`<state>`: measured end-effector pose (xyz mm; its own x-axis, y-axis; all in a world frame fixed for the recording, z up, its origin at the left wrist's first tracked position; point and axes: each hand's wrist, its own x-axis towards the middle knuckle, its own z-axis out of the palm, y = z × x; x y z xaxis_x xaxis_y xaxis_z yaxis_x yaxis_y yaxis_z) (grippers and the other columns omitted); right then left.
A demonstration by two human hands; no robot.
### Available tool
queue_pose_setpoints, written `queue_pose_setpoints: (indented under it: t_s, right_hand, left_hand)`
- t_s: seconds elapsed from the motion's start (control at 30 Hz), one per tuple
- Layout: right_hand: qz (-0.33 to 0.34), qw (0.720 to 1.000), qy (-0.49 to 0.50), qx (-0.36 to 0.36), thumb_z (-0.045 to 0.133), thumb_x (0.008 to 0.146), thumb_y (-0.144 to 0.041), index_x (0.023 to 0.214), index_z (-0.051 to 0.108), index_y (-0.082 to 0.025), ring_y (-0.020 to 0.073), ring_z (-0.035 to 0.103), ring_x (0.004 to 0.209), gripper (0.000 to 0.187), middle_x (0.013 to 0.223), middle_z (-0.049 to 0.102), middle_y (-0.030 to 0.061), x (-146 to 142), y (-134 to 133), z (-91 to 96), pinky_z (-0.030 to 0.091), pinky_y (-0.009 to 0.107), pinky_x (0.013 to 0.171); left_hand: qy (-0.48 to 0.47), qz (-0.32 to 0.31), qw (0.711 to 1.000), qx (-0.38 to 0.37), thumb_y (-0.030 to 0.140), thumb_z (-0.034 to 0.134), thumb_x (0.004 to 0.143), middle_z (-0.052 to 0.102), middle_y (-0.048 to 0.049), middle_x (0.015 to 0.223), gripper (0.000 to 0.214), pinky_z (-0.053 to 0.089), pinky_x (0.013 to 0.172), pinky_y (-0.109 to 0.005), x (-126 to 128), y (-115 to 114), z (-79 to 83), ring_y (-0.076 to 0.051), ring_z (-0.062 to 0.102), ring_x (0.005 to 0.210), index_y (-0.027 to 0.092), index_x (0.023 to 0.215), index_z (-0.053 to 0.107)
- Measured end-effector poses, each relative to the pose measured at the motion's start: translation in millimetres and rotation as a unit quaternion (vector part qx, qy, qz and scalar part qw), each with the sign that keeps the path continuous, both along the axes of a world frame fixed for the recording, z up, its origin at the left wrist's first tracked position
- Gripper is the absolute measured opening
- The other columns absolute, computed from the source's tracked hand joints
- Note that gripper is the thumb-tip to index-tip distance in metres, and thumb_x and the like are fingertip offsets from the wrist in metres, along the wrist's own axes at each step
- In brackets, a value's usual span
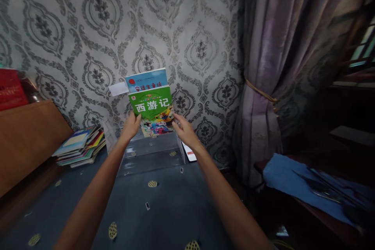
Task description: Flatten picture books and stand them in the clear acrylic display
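Green book [149, 111], one: upright, leaning slightly, between both sets of fingers. Left fingers [138, 118]: gripping its left edge, thumb on the cover. Right fingers [179, 118]: closed on its right edge. Blue book [149, 77], one: directly behind, projecting above the fingers; whether gripped too, I cannot tell from here. Clear plastic rack [152, 159]: below the fingers, on the counter [166, 215]. Phone [190, 154]: just under the right fingers. Book stack [81, 146]: left of the left fingers.

L arm [98, 185] & R arm [224, 187] bare, reaching fwd, converging; L hand [131, 126] curled in a grip, thumb raised; R hand [186, 131] approx. level w/ it, also gripping, digits pointing inward, slightly apart.
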<state>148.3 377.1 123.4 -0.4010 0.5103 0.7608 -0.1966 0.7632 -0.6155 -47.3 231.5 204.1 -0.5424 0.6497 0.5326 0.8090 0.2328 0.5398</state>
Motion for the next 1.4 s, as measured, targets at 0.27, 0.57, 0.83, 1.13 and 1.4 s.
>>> queue_pose_setpoints:
  t_s: [0.27, 0.57, 0.83, 1.13, 1.4]
  right_hand:
    - [-0.053, 0.997, -0.036, 0.053, 0.049, 0.093, -0.032, 0.141, 0.058, -0.017, 0.0302, 0.05, 0.139, 0.05, 0.146, 0.057, 0.0169, -5.4, 0.6, -6.0, 0.037, 0.054, 0.119]
    - [-0.06, 0.994, -0.051, 0.07, 0.048, 0.094, -0.034, 0.14, 0.058, -0.008, 0.0318, 0.049, 0.14, 0.053, 0.148, 0.054, 0.0225, -6.1, 3.0, -7.0, 0.036, 0.053, 0.119]
    - [-0.043, 0.996, -0.048, 0.069, 0.049, 0.095, -0.033, 0.136, 0.063, -0.013, 0.0308, 0.051, 0.139, 0.048, 0.147, 0.055, 0.0206, -1.5, 5.3, -7.1, 0.04, 0.055, 0.117]
    - [-0.027, 0.998, -0.03, 0.05, 0.053, 0.093, -0.036, 0.131, 0.068, -0.019, 0.0316, 0.055, 0.134, 0.044, 0.141, 0.062, 0.0162, 2.0, 7.5, -5.0, 0.044, 0.055, 0.113]
    - [-0.03, 0.998, -0.029, 0.046, 0.053, 0.093, -0.035, 0.129, 0.069, -0.019, 0.0316, 0.058, 0.132, 0.043, 0.138, 0.065, 0.0162, 4.8, 6.4, -2.5, 0.048, 0.054, 0.109]
  left_hand:
    - [0.099, 0.089, 0.986, -0.096, 0.034, 0.036, 0.1, 0.075, -0.017, 0.099, 0.034, 0.048, 0.088, -0.038, 7.2, -1.4, -13.8, -0.031, 0.069, 0.103, 0.018, 0.093, 0.064]
    - [0.144, 0.108, 0.975, -0.133, 0.034, 0.031, 0.103, 0.074, -0.0198, 0.104, 0.039, 0.048, 0.086, -0.037, 10.9, -2.0, -13.8, -0.033, 0.07, 0.105, 0.016, 0.099, 0.065]
    - [0.148, 0.105, 0.974, -0.138, 0.032, 0.031, 0.103, 0.075, -0.018, 0.102, 0.038, 0.049, 0.086, -0.036, 11.4, -3.0, -13.7, -0.031, 0.071, 0.104, 0.017, 0.098, 0.065]
    - [0.145, 0.094, 0.975, -0.142, 0.032, 0.028, 0.104, 0.075, -0.0163, 0.1, 0.04, 0.05, 0.087, -0.037, 9.3, -8.0, -20.0, -0.03, 0.071, 0.101, 0.017, 0.103, 0.065]
    - [0.145, 0.088, 0.975, -0.143, 0.029, 0.031, 0.103, 0.074, -0.0168, 0.101, 0.036, 0.049, 0.087, -0.035, 5.9, -4.8, -20.9, -0.028, 0.071, 0.1, 0.017, 0.1, 0.064]
